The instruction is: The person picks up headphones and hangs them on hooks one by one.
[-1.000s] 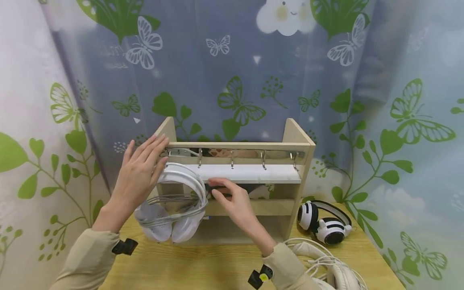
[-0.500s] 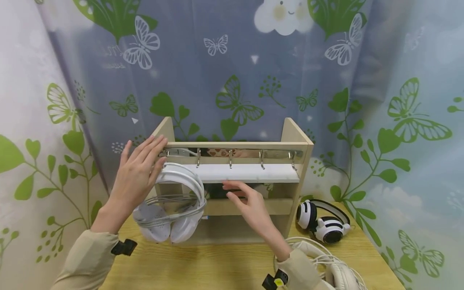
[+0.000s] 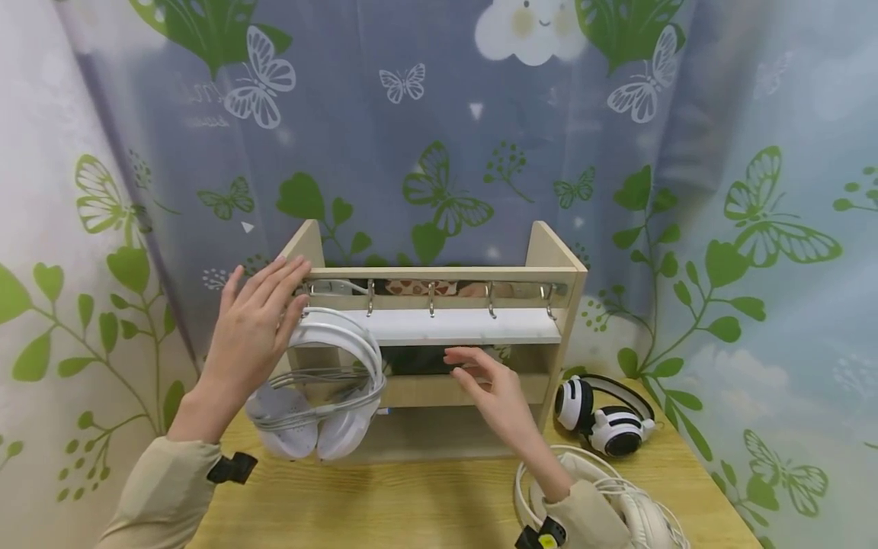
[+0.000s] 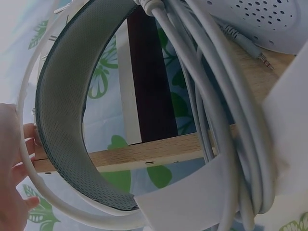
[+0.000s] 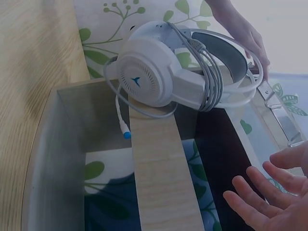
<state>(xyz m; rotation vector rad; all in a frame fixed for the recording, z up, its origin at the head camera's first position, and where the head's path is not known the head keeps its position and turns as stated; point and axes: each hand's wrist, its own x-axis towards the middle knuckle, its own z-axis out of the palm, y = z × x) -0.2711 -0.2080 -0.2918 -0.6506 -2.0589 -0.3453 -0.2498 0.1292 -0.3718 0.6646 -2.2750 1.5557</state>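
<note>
White headphones (image 3: 343, 433), with grey cable wound round them, hang at the left end of a light wooden rack (image 3: 425, 390). My left hand (image 3: 248, 335) rests on the rack's upper left corner, fingers extended, just above the headband; it hides the leftmost hook. In the left wrist view the grey headband padding (image 4: 62, 96) is close to the fingertips. My right hand (image 3: 504, 400) hovers before the rack's middle, fingers loosely bent and holding nothing. From the right wrist, the hanging headphones (image 5: 139, 79) show a blue-marked ear cup and a loose blue-tipped plug (image 5: 126, 132).
A metal strip with several hooks (image 3: 431, 301) runs under the rack's top board. Black-and-white headphones (image 3: 617, 433) lie right of the rack on the wooden table (image 3: 357, 503). Cream-white headphones (image 3: 641, 518) with a loose cable lie nearer, partly behind my right sleeve.
My right hand has moved to the right, away from the hanging headphones. My left hand stays on the rack's corner. The head view has shifted slightly.
</note>
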